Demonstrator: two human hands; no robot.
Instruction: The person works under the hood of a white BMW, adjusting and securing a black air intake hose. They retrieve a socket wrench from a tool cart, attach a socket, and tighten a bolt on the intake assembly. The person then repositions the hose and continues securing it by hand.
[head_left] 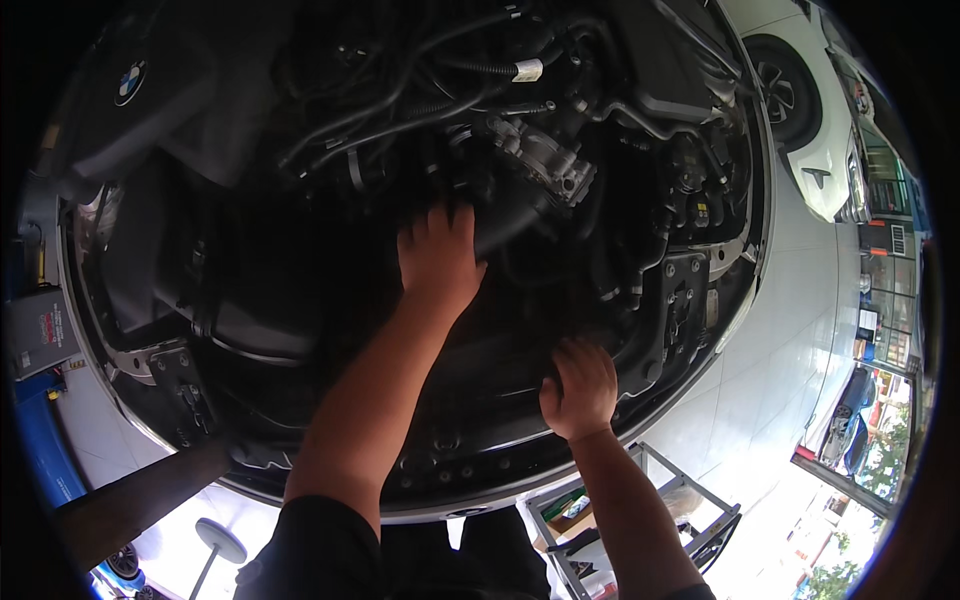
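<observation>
Above an open car engine bay, my left hand reaches down past the front panel. Its fingers are stretched and slightly apart on dark parts beside a thick black hose; the fingertips fade into shadow. Just beyond the hose sits a silver metal housing. My right hand lies palm down, fingers slightly bent, on the black front panel, thumb to the left. No object shows in it.
Thin black pipes cross the far side of the bay. A black cover stands at far left. A grey metal cart is below my right forearm. One dark bar-like shape reaches the car's front at left. A white car is at right.
</observation>
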